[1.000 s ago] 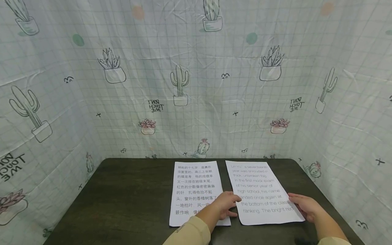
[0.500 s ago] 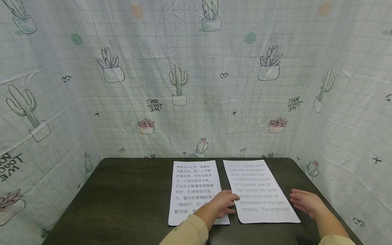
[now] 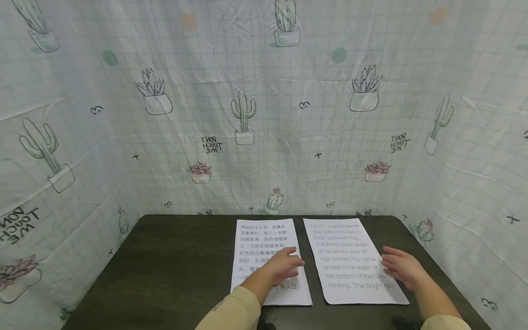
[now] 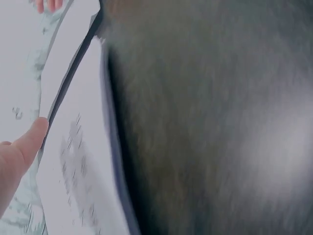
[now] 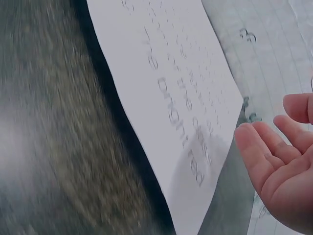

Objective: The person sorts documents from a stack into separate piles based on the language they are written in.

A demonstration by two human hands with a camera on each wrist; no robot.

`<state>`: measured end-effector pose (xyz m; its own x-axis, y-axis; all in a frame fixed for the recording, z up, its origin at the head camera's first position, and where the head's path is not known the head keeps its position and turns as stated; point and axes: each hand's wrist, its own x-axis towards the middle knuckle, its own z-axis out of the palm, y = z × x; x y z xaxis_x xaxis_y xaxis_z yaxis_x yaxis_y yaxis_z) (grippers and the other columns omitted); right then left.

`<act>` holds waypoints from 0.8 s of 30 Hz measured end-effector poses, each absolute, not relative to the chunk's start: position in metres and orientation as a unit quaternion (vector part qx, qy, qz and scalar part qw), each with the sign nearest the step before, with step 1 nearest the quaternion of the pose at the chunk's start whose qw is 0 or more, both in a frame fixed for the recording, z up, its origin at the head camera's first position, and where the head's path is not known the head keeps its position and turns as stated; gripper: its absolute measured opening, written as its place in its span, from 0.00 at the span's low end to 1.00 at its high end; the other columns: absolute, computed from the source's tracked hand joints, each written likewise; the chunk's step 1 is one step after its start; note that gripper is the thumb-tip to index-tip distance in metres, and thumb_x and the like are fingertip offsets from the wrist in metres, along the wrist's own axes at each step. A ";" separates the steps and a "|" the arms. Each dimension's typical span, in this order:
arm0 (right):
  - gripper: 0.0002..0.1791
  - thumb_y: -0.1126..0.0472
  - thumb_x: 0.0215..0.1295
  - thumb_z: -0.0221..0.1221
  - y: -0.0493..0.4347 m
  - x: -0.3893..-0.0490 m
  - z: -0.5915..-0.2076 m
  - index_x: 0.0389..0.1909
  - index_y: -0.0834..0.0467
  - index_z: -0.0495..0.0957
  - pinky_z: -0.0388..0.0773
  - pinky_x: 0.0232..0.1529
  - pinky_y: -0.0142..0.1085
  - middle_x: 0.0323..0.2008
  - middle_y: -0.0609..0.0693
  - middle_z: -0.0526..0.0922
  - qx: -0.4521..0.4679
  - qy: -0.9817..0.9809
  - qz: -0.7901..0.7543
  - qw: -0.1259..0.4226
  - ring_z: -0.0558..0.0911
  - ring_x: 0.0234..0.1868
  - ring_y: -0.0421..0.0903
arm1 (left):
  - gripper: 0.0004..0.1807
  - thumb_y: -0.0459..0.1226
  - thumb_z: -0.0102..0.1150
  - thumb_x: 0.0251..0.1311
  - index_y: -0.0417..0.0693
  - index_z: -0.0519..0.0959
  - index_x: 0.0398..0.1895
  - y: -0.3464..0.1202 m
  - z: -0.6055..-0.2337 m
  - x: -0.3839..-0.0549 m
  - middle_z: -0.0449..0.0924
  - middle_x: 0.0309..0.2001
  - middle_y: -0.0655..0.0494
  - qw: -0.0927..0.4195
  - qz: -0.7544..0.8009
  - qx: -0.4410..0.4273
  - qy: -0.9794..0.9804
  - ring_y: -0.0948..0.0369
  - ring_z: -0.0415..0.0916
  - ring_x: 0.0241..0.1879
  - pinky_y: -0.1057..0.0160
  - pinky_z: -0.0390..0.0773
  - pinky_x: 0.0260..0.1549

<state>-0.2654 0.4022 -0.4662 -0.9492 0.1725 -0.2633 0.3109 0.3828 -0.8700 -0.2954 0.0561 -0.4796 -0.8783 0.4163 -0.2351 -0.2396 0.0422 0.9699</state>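
Two white printed stacks of paper lie side by side. The left one bears Chinese text, the right one English text and sits slightly askew. My left hand hovers over the Chinese pages, hiding some lower lines, with its fingers extended toward the gap between the stacks. Beside the lower right edge of the English pages is my right hand, fingers loosely extended and holding nothing. In the right wrist view a shadow falls on the English sheet near its corner, and the fingers stay apart from the paper.
Both stacks rest on a dark wooden table. A pale curtain printed with cacti encloses the back and sides. Dark objects show at the table's near edge, below the left forearm.
My right hand has let go of the English pages' right edge, then shifted back over that edge. My left hand has drawn left, away from the English pages, over the Chinese ones.
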 end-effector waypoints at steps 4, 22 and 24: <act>0.35 0.59 0.75 0.45 0.388 -0.270 -0.464 0.73 0.75 0.44 0.80 0.55 0.44 0.69 0.78 0.53 0.144 0.830 -0.536 0.066 0.70 0.64 0.66 | 0.41 0.32 0.58 0.55 0.32 0.56 0.73 0.037 -0.476 -0.303 0.62 0.69 0.30 0.228 0.688 0.065 0.686 0.39 0.70 0.64 0.48 0.76 0.59; 0.37 0.55 0.74 0.50 0.335 -0.283 -0.453 0.73 0.71 0.49 0.80 0.56 0.45 0.70 0.75 0.56 0.089 0.824 -0.555 0.076 0.70 0.66 0.66 | 0.40 0.33 0.56 0.62 0.32 0.51 0.74 -0.056 -0.462 -0.318 0.56 0.71 0.28 0.164 0.682 0.040 0.712 0.39 0.65 0.67 0.47 0.75 0.61; 0.36 0.55 0.74 0.50 0.326 -0.285 -0.453 0.73 0.70 0.50 0.80 0.56 0.45 0.70 0.75 0.56 0.085 0.823 -0.557 0.077 0.70 0.66 0.66 | 0.39 0.32 0.55 0.63 0.31 0.50 0.74 -0.067 -0.461 -0.318 0.55 0.72 0.28 0.158 0.685 0.038 0.710 0.38 0.64 0.68 0.47 0.74 0.62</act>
